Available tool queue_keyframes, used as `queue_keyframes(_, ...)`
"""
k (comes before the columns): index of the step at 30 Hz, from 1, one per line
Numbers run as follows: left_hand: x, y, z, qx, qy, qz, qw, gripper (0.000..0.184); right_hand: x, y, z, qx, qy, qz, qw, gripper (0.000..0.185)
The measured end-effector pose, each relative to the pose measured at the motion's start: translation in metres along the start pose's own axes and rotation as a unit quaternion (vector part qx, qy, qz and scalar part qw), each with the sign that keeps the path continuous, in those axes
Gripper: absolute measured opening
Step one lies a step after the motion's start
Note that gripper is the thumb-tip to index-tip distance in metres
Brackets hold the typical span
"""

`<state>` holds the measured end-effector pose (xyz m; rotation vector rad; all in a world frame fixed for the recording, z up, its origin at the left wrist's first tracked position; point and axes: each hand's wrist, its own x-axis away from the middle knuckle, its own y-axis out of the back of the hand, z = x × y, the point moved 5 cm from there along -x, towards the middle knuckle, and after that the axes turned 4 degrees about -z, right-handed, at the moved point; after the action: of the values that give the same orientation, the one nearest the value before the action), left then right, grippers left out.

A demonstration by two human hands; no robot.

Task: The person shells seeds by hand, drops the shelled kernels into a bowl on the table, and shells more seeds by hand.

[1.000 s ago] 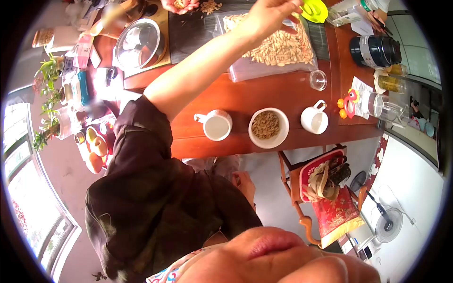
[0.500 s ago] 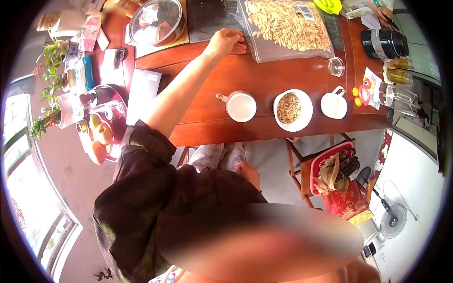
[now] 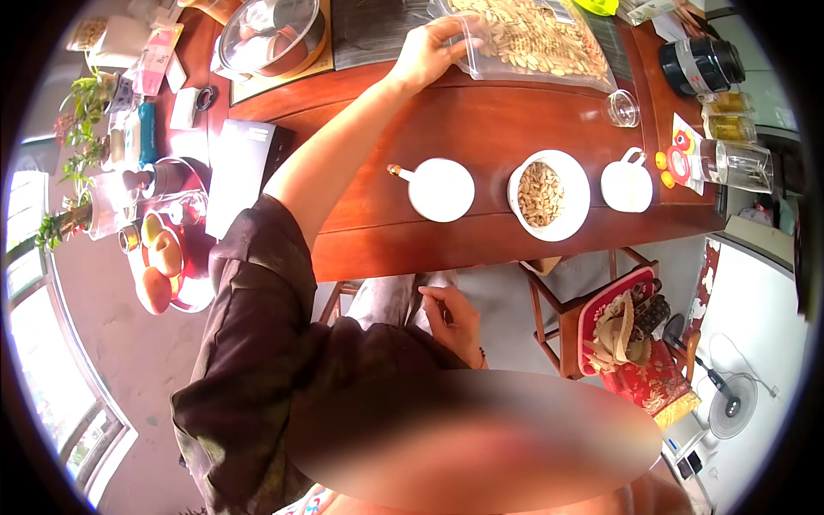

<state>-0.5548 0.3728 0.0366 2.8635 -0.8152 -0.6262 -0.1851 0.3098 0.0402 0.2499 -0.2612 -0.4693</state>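
My left hand (image 3: 436, 53) reaches over the table and grips the near left edge of a clear plastic bag (image 3: 536, 43) full of pale nuts or seeds. Above my lap, my right hand (image 3: 455, 322) has loosely bent fingers, with a gap at the thumb and nothing visible in it. A white bowl (image 3: 573, 210) nearer me holds similar tan pieces (image 3: 541, 195). To its left stands a white mug (image 3: 441, 190), and to its right another white cup (image 3: 627, 185). A small clear glass (image 3: 623, 109) sits by the bag's right corner.
A lidded pot (image 3: 270, 39) stands at the back left. A laptop (image 3: 245, 167) and a fruit tray (image 3: 206, 292) are on the left. At right are a dark cylindrical container (image 3: 699, 67) and a glass jar (image 3: 742, 166). A chair (image 3: 566, 335) is below the table's edge.
My left hand has moved from beside the bag onto its edge, and the bag's near edge has shifted away from me. My right hand has risen from my lap. The view has shifted slightly.
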Motion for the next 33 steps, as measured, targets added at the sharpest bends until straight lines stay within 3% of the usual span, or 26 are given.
queue_keyframes(1, 0.000, -0.004, -0.010, -0.107, -0.087, 0.025, 0.990, 0.037, -0.002, -0.001, -0.002, -0.010, 0.007, -0.002, 1.000, 0.015)
queue_keyframes(2, -0.003, -0.011, -0.001, -0.126, -0.088, 0.075, 0.985, 0.049, -0.003, -0.001, -0.003, -0.019, 0.014, -0.003, 1.000, 0.015)
queue_keyframes(3, -0.006, -0.014, 0.006, -0.125, -0.093, 0.074, 0.985, 0.049, -0.004, -0.002, -0.005, -0.019, 0.018, -0.006, 1.000, 0.015)
queue_keyframes(5, -0.006, -0.024, 0.010, -0.323, -0.207, 0.082, 0.920, 0.057, -0.005, -0.002, -0.008, -0.017, 0.037, -0.005, 0.999, 0.015)
queue_keyframes(6, -0.011, -0.027, 0.015, -0.332, -0.206, 0.120, 0.913, 0.060, -0.005, -0.002, -0.011, -0.016, 0.042, -0.006, 0.999, 0.015)
queue_keyframes(10, -0.017, -0.033, 0.017, -0.386, -0.244, 0.134, 0.880, 0.056, -0.004, -0.003, -0.015, -0.008, 0.053, 0.006, 0.999, 0.015)
queue_keyframes(12, -0.018, -0.037, 0.019, -0.401, -0.336, 0.153, 0.838, 0.047, -0.006, -0.005, -0.018, -0.001, 0.068, 0.006, 0.998, 0.015)
queue_keyframes(18, -0.020, -0.042, 0.022, -0.373, -0.327, 0.197, 0.846, 0.037, 0.002, -0.013, -0.033, -0.028, 0.092, -0.018, 0.995, 0.015)
queue_keyframes(22, -0.011, -0.052, 0.020, -0.320, -0.397, 0.151, 0.847, 0.031, 0.018, -0.019, -0.057, -0.005, 0.104, -0.021, 0.994, 0.015)
queue_keyframes(24, -0.011, -0.054, 0.014, -0.322, -0.338, 0.200, 0.862, 0.033, 0.031, -0.019, -0.062, -0.008, 0.128, -0.017, 0.992, 0.015)
queue_keyframes(26, -0.006, -0.051, 0.010, -0.322, -0.366, 0.189, 0.853, 0.034, 0.043, -0.018, -0.074, -0.009, 0.080, -0.037, 0.996, 0.015)
queue_keyframes(28, 0.000, -0.052, 0.002, -0.324, -0.304, 0.239, 0.864, 0.035, 0.054, -0.017, -0.085, -0.020, 0.074, -0.044, 0.996, 0.015)
queue_keyframes(29, 0.001, -0.053, 0.004, -0.350, -0.337, 0.211, 0.848, 0.036, 0.056, -0.014, -0.093, -0.024, 0.045, -0.055, 0.997, 0.015)
queue_keyframes(33, 0.005, -0.050, -0.006, -0.349, -0.327, 0.213, 0.852, 0.034, 0.054, -0.012, -0.097, -0.066, 0.037, -0.059, 0.995, 0.014)
